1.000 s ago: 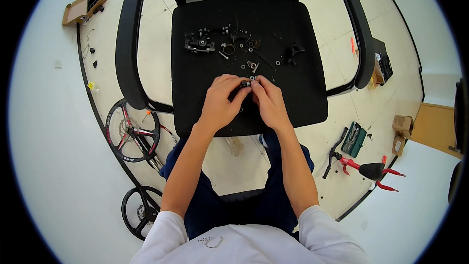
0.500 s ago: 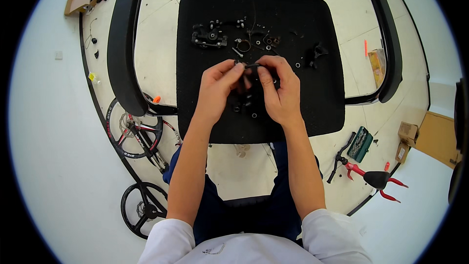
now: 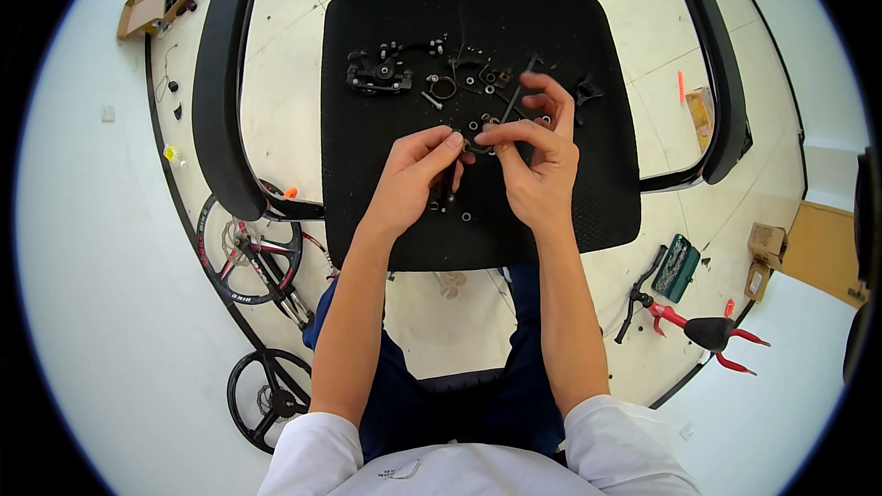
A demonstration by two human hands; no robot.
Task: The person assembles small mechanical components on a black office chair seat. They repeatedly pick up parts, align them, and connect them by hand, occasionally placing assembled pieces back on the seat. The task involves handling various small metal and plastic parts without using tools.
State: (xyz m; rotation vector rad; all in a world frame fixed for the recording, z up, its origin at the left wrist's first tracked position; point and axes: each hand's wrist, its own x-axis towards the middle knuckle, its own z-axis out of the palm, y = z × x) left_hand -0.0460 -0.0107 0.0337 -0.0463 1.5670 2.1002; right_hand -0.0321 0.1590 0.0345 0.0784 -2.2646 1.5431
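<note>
Over the black chair seat, both my hands meet around a small dark curved part. My left hand is closed in a pinch on its left end, the fingertips partly covering it. At the other end, the thumb and index finger of my right hand pinch the part, while the other fingers are raised and apart. A thin dark rod with a crosswise end shows beside my right fingers; I cannot tell whether it is held. Beyond my hands lie a black brake caliper, a silver bolt and a ring clamp.
Several small washers and nuts are scattered on the seat, and a black knob-like piece sits at right. Armrests flank it. On the floor are bicycle wheels, a green toolbox and a red-and-black bike part.
My right hand's outer fingers have lifted and spread, and the thin rod now shows beside them. Both hands are slightly lower, still on the small part. The whole view has shifted a little.
</note>
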